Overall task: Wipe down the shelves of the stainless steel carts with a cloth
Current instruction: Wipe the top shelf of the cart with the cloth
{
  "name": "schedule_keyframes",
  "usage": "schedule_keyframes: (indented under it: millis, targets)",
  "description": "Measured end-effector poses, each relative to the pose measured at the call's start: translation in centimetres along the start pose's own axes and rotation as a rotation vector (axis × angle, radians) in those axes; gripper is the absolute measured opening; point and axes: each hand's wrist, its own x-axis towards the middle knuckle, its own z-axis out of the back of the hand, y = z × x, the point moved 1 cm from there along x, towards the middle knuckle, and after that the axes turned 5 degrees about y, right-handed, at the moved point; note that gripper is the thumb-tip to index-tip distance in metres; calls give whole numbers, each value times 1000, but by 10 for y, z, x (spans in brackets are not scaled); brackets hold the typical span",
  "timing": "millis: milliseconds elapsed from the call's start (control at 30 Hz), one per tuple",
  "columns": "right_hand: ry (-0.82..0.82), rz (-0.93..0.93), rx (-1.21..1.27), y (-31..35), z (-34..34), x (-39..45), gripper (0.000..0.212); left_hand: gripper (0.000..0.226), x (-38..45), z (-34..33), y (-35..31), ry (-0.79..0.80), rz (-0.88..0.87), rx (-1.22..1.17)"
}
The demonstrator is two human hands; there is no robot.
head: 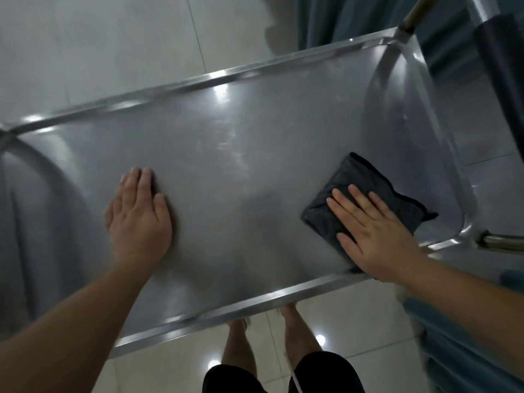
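The top shelf of a stainless steel cart point(226, 154) fills the middle of the head view, with a raised rim all round. A folded dark grey cloth point(354, 182) lies on the shelf near its right end. My right hand point(374, 231) presses flat on the cloth with straight, spread fingers. My left hand point(139, 214) rests flat on the bare steel to the left, palm down, fingers together. Faint wipe streaks show on the shelf's middle.
The cart's tubular handle point(499, 241) sticks out at the right end, and another bar point(414, 15) rises at the top right. Teal curtain fabric point(354, 18) hangs beyond the cart. Glossy floor tiles point(99, 52) surround it. My legs point(297, 336) stand against the near rim.
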Motion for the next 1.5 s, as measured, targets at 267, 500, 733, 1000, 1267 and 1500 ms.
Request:
schedule_keyframes:
  millis: [267, 500, 733, 1000, 1267, 1500]
  targets:
    - [-93, -180, 125, 30, 73, 206, 70, 66, 1, -17, 11, -34, -27, 21]
    - [-142, -290, 167, 32, 101, 285, 71, 67, 4, -19, 15, -29, -24, 13]
    - [-138, -127, 163, 112, 24, 94, 69, 67, 1, -17, 11, 3, -18, 10]
    - [11, 96, 88, 159, -13, 8, 69, 68, -1, -19, 12, -24, -31, 10]
    - [-134, -24, 123, 146, 70, 229, 69, 67, -1, -20, 13, -36, -26, 16]
    - [-159, -104, 148, 153, 101, 315, 71, 65, 1, -16, 11, -2, -10, 25]
